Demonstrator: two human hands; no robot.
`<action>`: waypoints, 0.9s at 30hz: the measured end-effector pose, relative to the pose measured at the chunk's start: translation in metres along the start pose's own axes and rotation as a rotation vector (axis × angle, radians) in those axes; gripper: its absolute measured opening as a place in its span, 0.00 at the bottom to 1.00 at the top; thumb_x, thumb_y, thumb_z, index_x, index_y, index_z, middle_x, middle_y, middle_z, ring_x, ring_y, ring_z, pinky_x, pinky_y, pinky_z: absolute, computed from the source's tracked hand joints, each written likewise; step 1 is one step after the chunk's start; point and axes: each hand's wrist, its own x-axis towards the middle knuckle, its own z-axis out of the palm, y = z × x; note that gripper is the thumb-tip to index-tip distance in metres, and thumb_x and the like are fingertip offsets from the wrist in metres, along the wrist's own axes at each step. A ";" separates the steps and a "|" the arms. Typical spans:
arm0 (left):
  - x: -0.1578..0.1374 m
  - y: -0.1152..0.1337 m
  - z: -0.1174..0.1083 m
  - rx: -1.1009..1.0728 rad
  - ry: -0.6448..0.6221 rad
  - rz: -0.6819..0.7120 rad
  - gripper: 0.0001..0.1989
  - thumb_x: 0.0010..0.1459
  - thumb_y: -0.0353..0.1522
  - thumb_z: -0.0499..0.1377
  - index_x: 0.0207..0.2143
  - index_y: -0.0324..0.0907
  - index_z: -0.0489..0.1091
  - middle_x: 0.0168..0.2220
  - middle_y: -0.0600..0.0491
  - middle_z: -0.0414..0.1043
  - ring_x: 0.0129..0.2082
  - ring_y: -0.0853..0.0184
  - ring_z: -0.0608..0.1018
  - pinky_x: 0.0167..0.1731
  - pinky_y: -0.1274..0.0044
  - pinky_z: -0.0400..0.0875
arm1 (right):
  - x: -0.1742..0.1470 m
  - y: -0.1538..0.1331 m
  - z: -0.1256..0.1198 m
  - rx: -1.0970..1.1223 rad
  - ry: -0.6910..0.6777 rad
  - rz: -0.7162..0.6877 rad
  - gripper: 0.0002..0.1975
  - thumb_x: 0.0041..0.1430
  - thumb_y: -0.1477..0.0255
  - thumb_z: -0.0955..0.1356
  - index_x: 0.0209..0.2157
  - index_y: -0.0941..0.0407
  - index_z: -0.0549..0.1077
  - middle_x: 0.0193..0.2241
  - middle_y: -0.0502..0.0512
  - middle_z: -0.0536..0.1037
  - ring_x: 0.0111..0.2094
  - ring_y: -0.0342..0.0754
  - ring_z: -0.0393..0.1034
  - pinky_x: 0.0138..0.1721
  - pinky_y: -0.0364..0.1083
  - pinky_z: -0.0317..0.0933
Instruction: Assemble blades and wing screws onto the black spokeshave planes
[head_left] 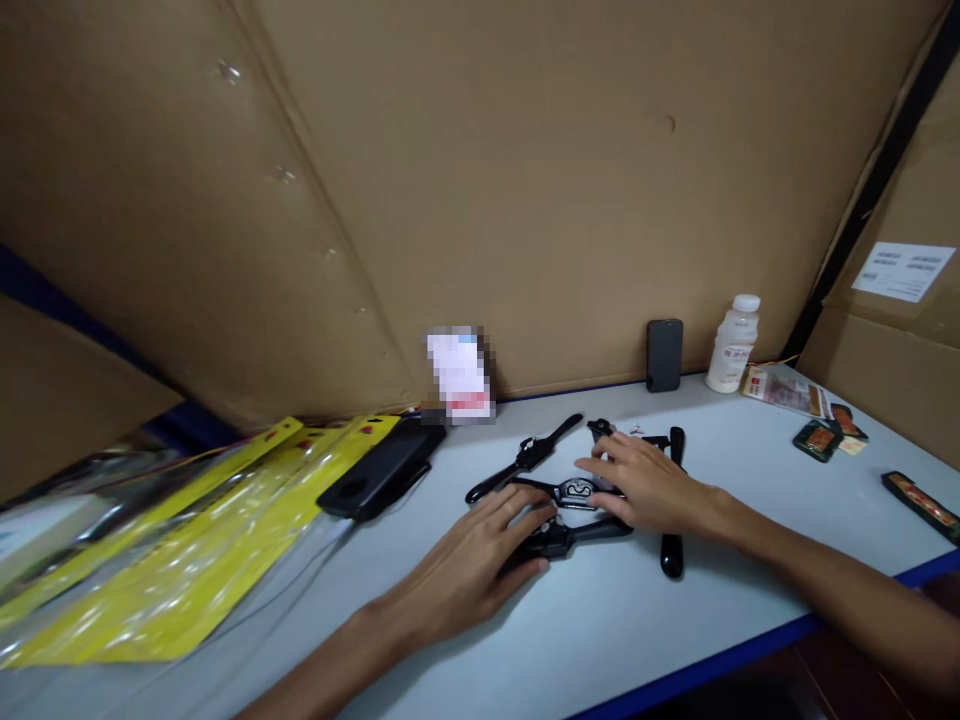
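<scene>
Several black spokeshaves lie close together on the grey tabletop. My left hand [499,530] bends over the left side of the nearest spokeshave [555,540]. Its thumb is in front and its fingers behind, and the covered handle is hidden. Just beyond lies a spokeshave with an openwork middle [577,490]. My right hand [645,485] spreads its fingers above that one's right end, with the thumb close to the handle. Farther back, another spokeshave [534,452] lies slanted. A black handle [673,555] points toward me beneath my right wrist, partly covered.
Yellow-backed clear packages [225,560] and a black case [382,465] lie on the left. A dark phone [664,355] and white bottle [733,345] stand by the cardboard wall [525,200]. Small food packets [817,440] lie at right. A blue edge [720,665] borders the table.
</scene>
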 end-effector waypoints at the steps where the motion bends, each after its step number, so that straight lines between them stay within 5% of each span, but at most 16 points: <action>1: 0.000 0.000 0.000 -0.003 -0.006 0.007 0.19 0.66 0.34 0.59 0.59 0.46 0.66 0.56 0.44 0.70 0.54 0.54 0.74 0.53 0.61 0.74 | -0.001 -0.003 0.004 0.022 0.007 -0.039 0.19 0.67 0.65 0.68 0.57 0.56 0.72 0.49 0.61 0.74 0.51 0.55 0.66 0.52 0.54 0.61; 11: 0.002 -0.001 0.000 0.004 -0.024 0.001 0.16 0.64 0.36 0.61 0.52 0.43 0.70 0.42 0.47 0.73 0.43 0.57 0.75 0.47 0.63 0.73 | 0.001 0.001 0.004 -0.084 -0.057 0.025 0.14 0.64 0.77 0.66 0.51 0.59 0.74 0.44 0.63 0.78 0.47 0.57 0.71 0.46 0.54 0.63; 17: 0.002 -0.016 -0.017 0.033 -0.076 -0.076 0.13 0.64 0.37 0.59 0.49 0.43 0.72 0.40 0.48 0.73 0.42 0.58 0.74 0.44 0.66 0.72 | -0.002 0.018 -0.014 -0.234 -0.175 0.215 0.22 0.56 0.86 0.63 0.50 0.58 0.75 0.41 0.62 0.79 0.42 0.54 0.73 0.38 0.48 0.59; 21: -0.002 -0.034 -0.020 0.096 -0.081 -0.189 0.16 0.66 0.41 0.56 0.49 0.42 0.73 0.42 0.47 0.73 0.43 0.56 0.75 0.44 0.65 0.73 | -0.003 0.047 -0.031 -0.255 -0.150 0.339 0.10 0.60 0.78 0.66 0.41 0.57 0.77 0.39 0.62 0.80 0.39 0.55 0.75 0.35 0.47 0.58; 27: -0.008 -0.056 -0.003 0.150 0.039 -0.353 0.20 0.66 0.47 0.54 0.51 0.44 0.73 0.40 0.49 0.73 0.40 0.58 0.78 0.41 0.67 0.74 | -0.005 0.083 -0.053 -0.303 -0.078 0.580 0.13 0.67 0.73 0.62 0.43 0.59 0.78 0.41 0.67 0.80 0.42 0.60 0.76 0.37 0.48 0.59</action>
